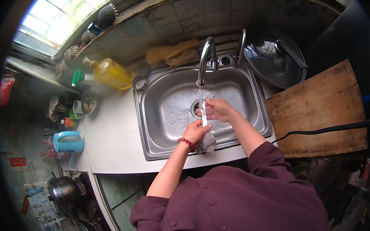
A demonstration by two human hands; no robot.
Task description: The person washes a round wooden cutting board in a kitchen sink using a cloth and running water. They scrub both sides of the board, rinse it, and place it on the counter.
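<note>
Water runs from the curved chrome faucet into the stainless steel sink. My left hand, with a red bead bracelet at the wrist, is closed on a narrow white strip-like object whose kind I cannot tell; its upper end lies in the stream. A wet grey cloth hangs below that hand at the sink's front rim. My right hand is beside the strip under the faucet, its fingers apart and wet, over the drain. Whether its fingertips touch the strip is unclear.
A small metal cup and a yellow pump bottle stand left of the sink. Sponges lie behind it. To the right are a glass pan lid and a wooden cutting board, crossed by a black cable. A blue kettle stands far left.
</note>
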